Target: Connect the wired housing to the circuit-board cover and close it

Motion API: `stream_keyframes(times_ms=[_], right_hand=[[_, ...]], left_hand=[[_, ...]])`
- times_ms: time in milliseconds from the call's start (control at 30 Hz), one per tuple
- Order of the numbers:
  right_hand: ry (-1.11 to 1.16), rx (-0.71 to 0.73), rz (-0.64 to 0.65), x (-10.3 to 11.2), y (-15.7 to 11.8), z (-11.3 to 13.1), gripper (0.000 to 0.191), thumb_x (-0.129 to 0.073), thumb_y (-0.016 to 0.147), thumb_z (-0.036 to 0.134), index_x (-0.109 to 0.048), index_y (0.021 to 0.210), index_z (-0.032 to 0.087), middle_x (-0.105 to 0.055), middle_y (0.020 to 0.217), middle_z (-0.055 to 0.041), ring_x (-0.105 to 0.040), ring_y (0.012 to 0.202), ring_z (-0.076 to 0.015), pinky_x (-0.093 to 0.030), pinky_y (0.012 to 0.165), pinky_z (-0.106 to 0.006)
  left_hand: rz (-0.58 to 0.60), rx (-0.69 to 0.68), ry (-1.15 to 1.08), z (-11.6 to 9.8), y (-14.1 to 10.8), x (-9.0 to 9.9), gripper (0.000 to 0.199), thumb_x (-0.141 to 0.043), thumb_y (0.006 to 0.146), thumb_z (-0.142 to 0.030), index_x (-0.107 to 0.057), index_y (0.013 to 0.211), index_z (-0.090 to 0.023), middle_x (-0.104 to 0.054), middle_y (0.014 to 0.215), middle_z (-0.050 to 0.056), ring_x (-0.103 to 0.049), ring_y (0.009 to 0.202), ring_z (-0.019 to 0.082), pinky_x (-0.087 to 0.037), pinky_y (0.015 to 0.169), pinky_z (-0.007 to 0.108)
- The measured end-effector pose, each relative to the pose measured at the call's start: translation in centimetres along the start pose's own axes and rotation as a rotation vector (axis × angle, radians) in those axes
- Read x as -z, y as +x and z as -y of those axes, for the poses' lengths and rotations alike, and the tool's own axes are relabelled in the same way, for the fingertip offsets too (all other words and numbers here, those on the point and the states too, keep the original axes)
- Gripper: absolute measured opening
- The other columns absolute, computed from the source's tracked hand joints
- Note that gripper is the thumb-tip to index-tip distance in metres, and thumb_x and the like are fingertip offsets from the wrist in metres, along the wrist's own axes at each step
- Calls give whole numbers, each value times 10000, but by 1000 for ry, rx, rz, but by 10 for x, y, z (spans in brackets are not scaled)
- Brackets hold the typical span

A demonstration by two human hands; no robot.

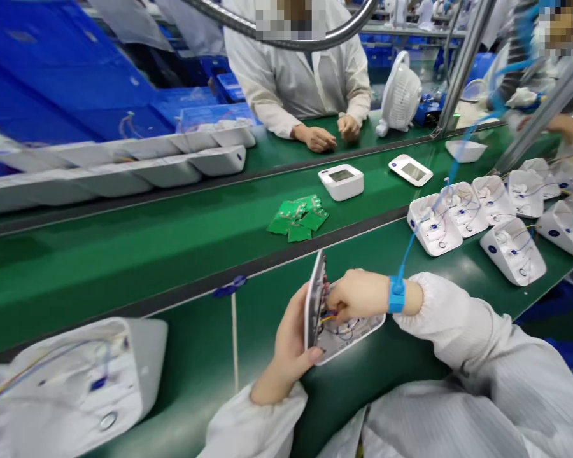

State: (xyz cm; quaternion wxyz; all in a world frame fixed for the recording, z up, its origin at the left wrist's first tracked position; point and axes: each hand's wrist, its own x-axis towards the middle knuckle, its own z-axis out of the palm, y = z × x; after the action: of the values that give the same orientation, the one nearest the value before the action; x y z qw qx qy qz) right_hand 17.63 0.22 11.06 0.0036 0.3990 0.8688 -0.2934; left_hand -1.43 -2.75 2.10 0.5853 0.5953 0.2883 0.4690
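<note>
Front panel (pixel 315 299) held upright on edge, long axis vertical, clamped in left hand (pixel 291 343). Right hand (pixel 358 296) pinched on wires (pixel 328 315) just beside it, over open housing (pixel 348 334) on tabletop (pixel 210 356).

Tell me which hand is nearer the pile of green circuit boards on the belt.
Right. The right hand works at the open white housing just below the green circuit boards; the left hand props the cover lower and farther back.

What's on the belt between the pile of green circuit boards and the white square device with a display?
Nothing: in the head view, bare green belt separates the green circuit boards from the white display device.
</note>
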Motion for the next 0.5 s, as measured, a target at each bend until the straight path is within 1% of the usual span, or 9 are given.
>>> stream_keyframes(times_ms=[100,200,267,333,433,500], right_hand=[[-164,27,-35,-5,0,-4,110,-660,877,243,-727,822,175,-698,807,-31,-555,709,-156,-305,591,-285],[-289,68,-128,-9,-1,-11,150,-603,907,219,-736,847,180,-692,902,-78,-557,855,-211,-345,656,-314],[-327,40,-188,-11,-2,-15,184,-577,920,231,-738,844,183,-667,975,-104,-529,936,-246,-361,693,-340],[-338,-16,-212,-11,-3,-17,195,-577,917,249,-736,830,178,-639,1039,-129,-501,1004,-271,-373,726,-364],[-338,-74,-197,-14,-2,-19,183,-567,917,243,-722,874,155,-617,1089,-153,-485,1067,-288,-396,760,-380],[-321,-96,-182,-17,0,-21,189,-556,927,265,-704,954,149,-621,1099,-151,-502,1062,-292,-416,755,-379]], left_hand=[[45,-28,13,-4,2,-3,906,-740,680,-634,-439,1427,-218,-523,1397,149,-491,1304,369,-411,1106,495],[68,-82,91,-4,3,-3,866,-713,716,-628,-423,1424,-222,-504,1399,149,-482,1307,359,-393,1114,500],[75,-95,144,-2,2,-2,865,-706,716,-633,-417,1411,-207,-467,1423,161,-443,1339,373,-353,1134,529],[91,-97,186,1,2,-1,877,-699,711,-644,-399,1406,-202,-437,1439,173,-404,1368,387,-320,1146,554],[141,-141,290,1,2,0,870,-678,736,-624,-351,1427,-209,-397,1457,186,-391,1379,387,-316,1144,550],[190,-208,428,-4,3,0,847,-685,749,-562,-330,1437,-218,-366,1469,190,-390,1376,388,-328,1131,553]])
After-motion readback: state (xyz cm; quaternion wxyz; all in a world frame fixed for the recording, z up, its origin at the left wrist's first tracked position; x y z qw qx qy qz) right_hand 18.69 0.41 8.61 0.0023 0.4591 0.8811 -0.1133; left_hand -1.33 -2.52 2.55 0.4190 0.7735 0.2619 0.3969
